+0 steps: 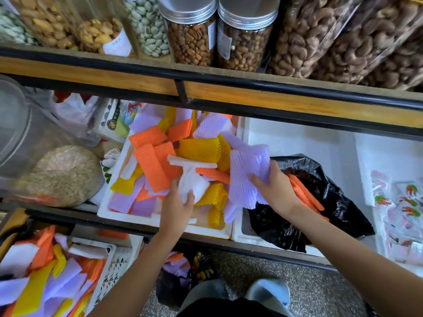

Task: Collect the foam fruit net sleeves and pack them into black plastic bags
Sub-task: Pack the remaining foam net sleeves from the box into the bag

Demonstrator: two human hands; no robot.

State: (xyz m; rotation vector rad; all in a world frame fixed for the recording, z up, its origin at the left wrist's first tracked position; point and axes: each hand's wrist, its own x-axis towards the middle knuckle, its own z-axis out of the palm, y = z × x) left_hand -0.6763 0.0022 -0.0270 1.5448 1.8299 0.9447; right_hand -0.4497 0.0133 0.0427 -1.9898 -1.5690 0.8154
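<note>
Right hand (274,191): fingers curled round a loose wad of lilac sleeves (248,175), held over the right edge of the tray (137,219), just short of the bag (332,202). Left hand (176,207): pinching a white sleeve (192,187) at the near middle of the tray, thumb on top.

Risks:
- The lilac wad is a fan, not a stack. The outer pieces look only lightly caught and could slip off between tray and bag.
- The bag mouth sags, with nothing holding it open. A one-handed push may fold the rim in and spill sleeves outside.
- The white sleeve lies under a white strip and may drag its neighbours out when lifted.

Containers:
- Tray: heaped with orange, yellow, lilac and white sleeves, far from cleared.
- Bag, right of tray: orange sleeves (304,193) already inside, with room left.
- Crate (109,266), below-left of tray: more mixed sleeves.
- Tub (13,133), left of tray: pale grain.
- Jars (190,30), on the shelf above the tray: nuts.
</note>
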